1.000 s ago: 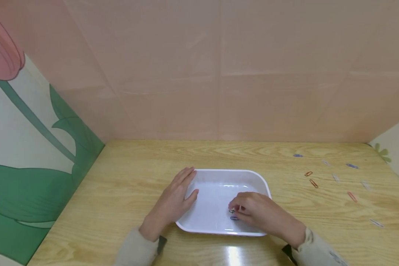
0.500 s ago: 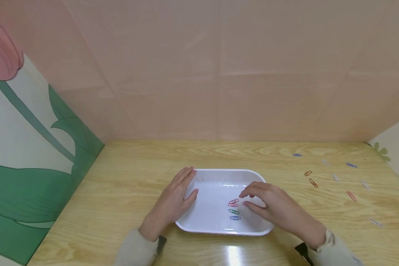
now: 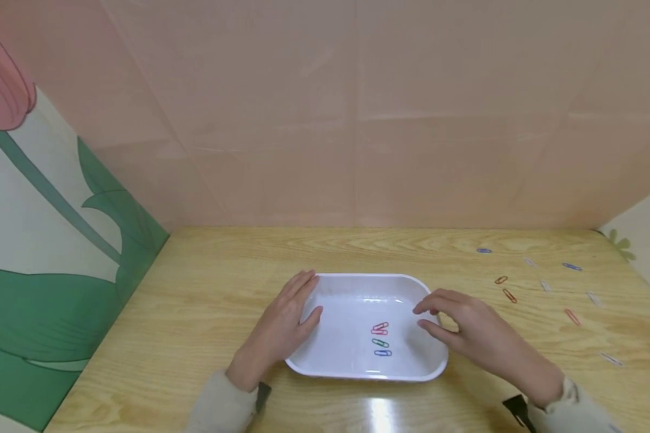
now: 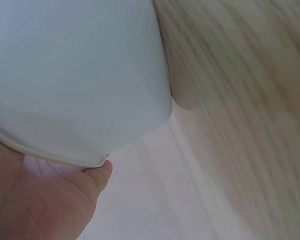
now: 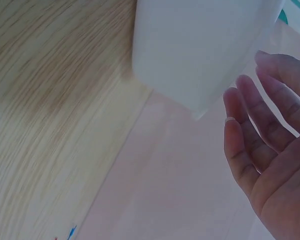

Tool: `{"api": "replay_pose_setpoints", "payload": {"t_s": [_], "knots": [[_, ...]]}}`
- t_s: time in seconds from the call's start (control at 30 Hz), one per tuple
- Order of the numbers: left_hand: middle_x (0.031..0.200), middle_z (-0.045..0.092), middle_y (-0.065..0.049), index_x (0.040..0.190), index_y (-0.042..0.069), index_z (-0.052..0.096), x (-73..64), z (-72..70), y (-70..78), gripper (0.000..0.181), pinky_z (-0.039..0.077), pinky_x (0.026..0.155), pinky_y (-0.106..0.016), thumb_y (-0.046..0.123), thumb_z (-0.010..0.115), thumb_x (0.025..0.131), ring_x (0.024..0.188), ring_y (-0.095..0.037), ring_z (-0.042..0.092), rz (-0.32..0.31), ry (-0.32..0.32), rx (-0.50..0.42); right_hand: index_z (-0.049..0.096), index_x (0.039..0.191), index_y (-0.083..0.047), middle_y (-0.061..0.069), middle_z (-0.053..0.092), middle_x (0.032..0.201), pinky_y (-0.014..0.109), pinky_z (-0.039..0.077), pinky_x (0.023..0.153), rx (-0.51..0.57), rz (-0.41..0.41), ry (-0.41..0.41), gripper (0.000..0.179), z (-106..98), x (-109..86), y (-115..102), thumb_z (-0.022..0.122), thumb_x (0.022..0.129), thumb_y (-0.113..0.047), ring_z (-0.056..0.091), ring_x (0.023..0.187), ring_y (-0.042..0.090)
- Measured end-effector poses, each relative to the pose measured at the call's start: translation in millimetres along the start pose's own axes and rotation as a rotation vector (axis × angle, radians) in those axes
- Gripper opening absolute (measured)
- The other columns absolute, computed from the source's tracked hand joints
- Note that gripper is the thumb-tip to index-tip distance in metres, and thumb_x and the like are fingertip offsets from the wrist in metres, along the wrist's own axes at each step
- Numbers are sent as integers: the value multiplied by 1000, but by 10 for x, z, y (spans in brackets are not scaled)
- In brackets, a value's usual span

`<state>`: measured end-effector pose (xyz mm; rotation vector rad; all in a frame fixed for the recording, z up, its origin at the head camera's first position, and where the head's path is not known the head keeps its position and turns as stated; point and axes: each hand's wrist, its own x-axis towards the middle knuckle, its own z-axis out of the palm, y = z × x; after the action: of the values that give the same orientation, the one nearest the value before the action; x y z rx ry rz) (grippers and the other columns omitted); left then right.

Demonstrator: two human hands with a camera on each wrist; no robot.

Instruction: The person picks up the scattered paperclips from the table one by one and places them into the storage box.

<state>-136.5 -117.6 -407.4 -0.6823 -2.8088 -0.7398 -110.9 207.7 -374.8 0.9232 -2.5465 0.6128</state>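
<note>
A white tray (image 3: 352,355) stands on the table. Along its left rim lies my left hand (image 3: 281,328), fingers fairly straight and thumb over the inside. In the left wrist view, a fingertip (image 4: 103,172) touches the rim's corner from outside. Over the tray's right rim hovers my right hand (image 3: 466,322), thumb and fingers apart, holding nothing; the right wrist view shows its loosely bent fingers (image 5: 262,112). In the tray, pink paper clips (image 3: 380,328), a green paper clip (image 3: 380,343) and a blue paper clip (image 3: 383,353) form a column.
Several paper clips lie scattered on the wooden table (image 3: 222,282) to the right, among them a blue clip (image 3: 572,266), a red clip (image 3: 572,317) and a white clip (image 3: 611,359). A pinkish backdrop (image 3: 352,150) rises behind the table.
My right hand has let go of a paper clip in the tray and moved right to above the rim, uncovering the column of clips. My left hand has stayed in place.
</note>
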Motion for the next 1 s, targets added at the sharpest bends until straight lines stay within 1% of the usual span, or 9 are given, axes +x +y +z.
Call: {"api": "replay_pose_setpoints", "payload": {"t_s": [0.1, 0.27, 0.33, 0.47, 0.77, 0.87, 1.0], "knots": [[156, 42, -13, 146, 0, 45, 2, -3, 1, 57, 30, 123, -43, 26, 60, 98, 147, -29, 36, -2, -2, -4, 71, 94, -21, -13, 66, 90, 21, 54, 63, 1, 1, 11, 29, -21, -31, 39, 84, 72, -5, 58, 78, 0], [156, 42, -13, 146, 0, 45, 6, -8, 2, 57, 30, 123, -43, 26, 60, 98, 147, -29, 36, -3, -7, -5, 71, 98, -18, -12, 69, 97, 20, 54, 62, -6, 33, 22, 32, -61, -96, 91, 83, 72, -3, 63, 81, 4], [156, 42, -13, 147, 0, 45, 6, -9, 3, 57, 30, 123, -43, 27, 60, 98, 147, -28, 36, -6, -9, -4, 71, 99, -19, -12, 70, 99, 20, 55, 62, -12, 46, 27, 33, -82, -122, 108, 83, 72, -4, 64, 81, 5], [156, 42, -13, 146, 1, 45, 4, -8, 3, 57, 31, 123, -43, 27, 60, 98, 147, -28, 36, -7, -9, -4, 71, 101, -21, -13, 70, 100, 21, 55, 63, -26, 61, 41, 37, -121, -185, 151, 84, 71, -4, 64, 82, 5], [155, 43, -13, 146, 0, 46, 4, -7, 5, 57, 31, 123, -44, 27, 60, 98, 147, -28, 36, -6, -10, 2, 71, 102, -24, -9, 71, 101, 23, 53, 58, -74, 124, 42, 35, -211, -360, 267, 85, 73, -11, 64, 83, 6], [156, 42, -13, 146, 0, 45, 0, -10, 6, 57, 31, 123, -44, 27, 60, 98, 147, -29, 36, -9, -14, 1, 71, 102, -24, -7, 72, 101, 23, 53, 57, -83, 129, 50, 35, -228, -405, 297, 85, 72, -10, 64, 83, 6], [156, 41, -14, 146, 0, 45, 1, -9, 9, 57, 31, 123, -45, 26, 59, 98, 147, -29, 35, -9, -18, 6, 71, 102, -24, -6, 72, 102, 21, 51, 57, -84, 115, 68, 38, -233, -456, 334, 86, 70, -9, 64, 82, 5]]}}
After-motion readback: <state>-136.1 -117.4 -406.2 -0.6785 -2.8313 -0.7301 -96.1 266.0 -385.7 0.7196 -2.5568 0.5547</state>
